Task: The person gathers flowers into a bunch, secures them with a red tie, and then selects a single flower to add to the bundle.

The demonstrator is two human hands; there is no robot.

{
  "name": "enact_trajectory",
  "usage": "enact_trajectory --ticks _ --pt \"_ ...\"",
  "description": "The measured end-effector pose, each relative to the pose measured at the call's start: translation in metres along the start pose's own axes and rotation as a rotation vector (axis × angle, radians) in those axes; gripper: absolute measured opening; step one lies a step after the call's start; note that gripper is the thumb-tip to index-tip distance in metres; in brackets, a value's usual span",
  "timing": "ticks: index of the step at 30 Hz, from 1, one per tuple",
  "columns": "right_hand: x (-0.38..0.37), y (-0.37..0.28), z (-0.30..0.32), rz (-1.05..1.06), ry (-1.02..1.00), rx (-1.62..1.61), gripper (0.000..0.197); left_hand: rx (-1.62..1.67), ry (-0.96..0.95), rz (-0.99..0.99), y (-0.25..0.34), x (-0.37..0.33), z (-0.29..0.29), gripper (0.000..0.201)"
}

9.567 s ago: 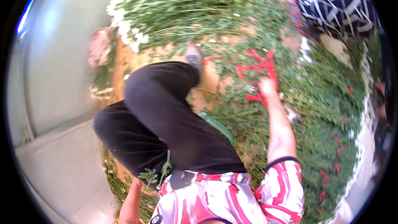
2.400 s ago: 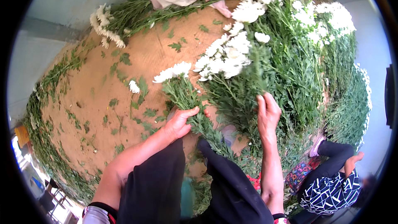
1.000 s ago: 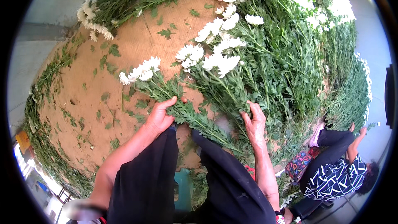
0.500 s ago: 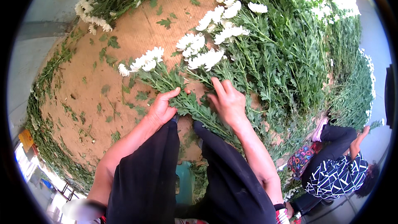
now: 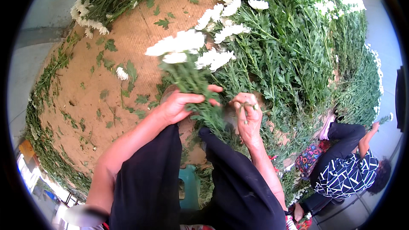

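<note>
Brown cardboard (image 5: 123, 42) | my left hand (image 5: 177, 105) grips the flower bunch (image 5: 185, 76) | blooms (image 5: 181, 44) point away, stems (image 5: 209, 117) slant rightward to me | right hand (image 5: 248, 117), just beside, pinches green sprig (image 5: 244, 105)

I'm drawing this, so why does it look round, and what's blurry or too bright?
Head view: the fisheye lens curves the brown cardboard; head view: the white chrysanthemums in the left hand look smeared, probably by movement; head view: glare washes out the lower-left edge.
</note>
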State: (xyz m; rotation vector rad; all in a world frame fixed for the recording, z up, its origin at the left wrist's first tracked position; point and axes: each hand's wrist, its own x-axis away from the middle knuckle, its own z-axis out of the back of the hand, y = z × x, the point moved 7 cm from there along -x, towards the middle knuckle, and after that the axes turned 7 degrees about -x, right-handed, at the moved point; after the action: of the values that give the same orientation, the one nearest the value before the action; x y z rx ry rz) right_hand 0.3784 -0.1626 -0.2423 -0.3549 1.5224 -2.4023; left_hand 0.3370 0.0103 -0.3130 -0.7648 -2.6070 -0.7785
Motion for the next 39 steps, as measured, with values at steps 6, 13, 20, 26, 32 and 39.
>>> enact_trajectory --ticks 6,13,20,26,32,39 --pt "0.027 0.013 0.002 -0.035 0.038 -0.053 0.019 -0.337 -0.169 0.036 -0.03 -0.056 -0.03 0.044" --pt "0.081 0.058 0.042 -0.306 0.158 -0.418 0.015 -0.474 0.072 0.085 -0.051 -0.072 0.006 0.04" --pt "0.15 0.111 0.15 -0.521 0.965 -1.062 0.064 -0.129 -0.007 0.032 -0.027 -0.044 -0.009 0.043" --pt "0.069 0.086 0.065 -0.195 0.108 0.404 0.048 0.062 0.172 -0.019 0.0 0.02 0.02 0.045" --pt "0.035 0.043 0.069 -0.012 0.191 0.391 0.02 0.224 0.231 0.042 -0.029 0.043 0.048 0.042" --pt "0.05 0.069 0.067 -0.206 0.099 0.254 0.018 0.219 0.262 0.046 -0.03 0.039 0.053 0.041"
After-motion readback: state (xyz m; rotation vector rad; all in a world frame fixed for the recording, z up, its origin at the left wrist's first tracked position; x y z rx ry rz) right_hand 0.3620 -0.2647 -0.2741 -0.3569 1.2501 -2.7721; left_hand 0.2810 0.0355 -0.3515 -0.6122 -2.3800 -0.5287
